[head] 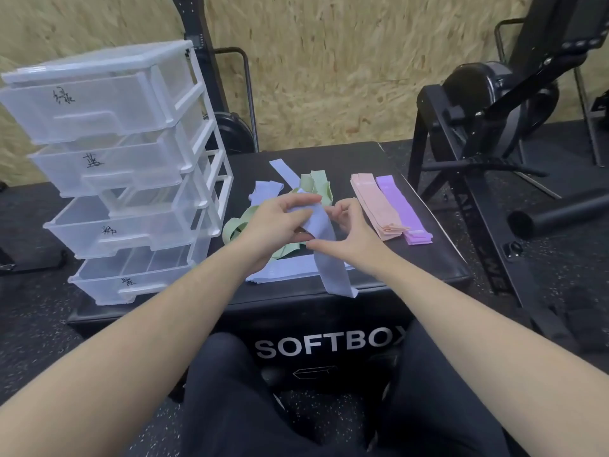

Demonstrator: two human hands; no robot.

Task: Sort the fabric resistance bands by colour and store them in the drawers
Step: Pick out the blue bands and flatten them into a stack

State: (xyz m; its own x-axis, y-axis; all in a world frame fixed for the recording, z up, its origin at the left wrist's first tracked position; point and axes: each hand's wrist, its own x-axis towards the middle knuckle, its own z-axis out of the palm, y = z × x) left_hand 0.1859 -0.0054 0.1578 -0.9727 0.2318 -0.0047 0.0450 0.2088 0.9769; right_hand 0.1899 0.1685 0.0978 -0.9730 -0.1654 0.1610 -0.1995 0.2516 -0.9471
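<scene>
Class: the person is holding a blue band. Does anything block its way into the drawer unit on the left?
Nothing visible does. Both hands, left hand and right hand, hold the blue band; the drawers stand pulled out, tops open, with only black box top between.

— What's behind all this?
— A wall of chipboard panels [346, 61], pale and flecked, right across the back.
— And underfoot?
— Black rubber flooring [29, 331] with white speckles. A black padded box [329, 344] marked SOFTBOX sits in the middle.
— Anything to the right?
— A black exercise machine [487, 103] with a round housing — its frame legs planted on the floor, near the box.
</scene>
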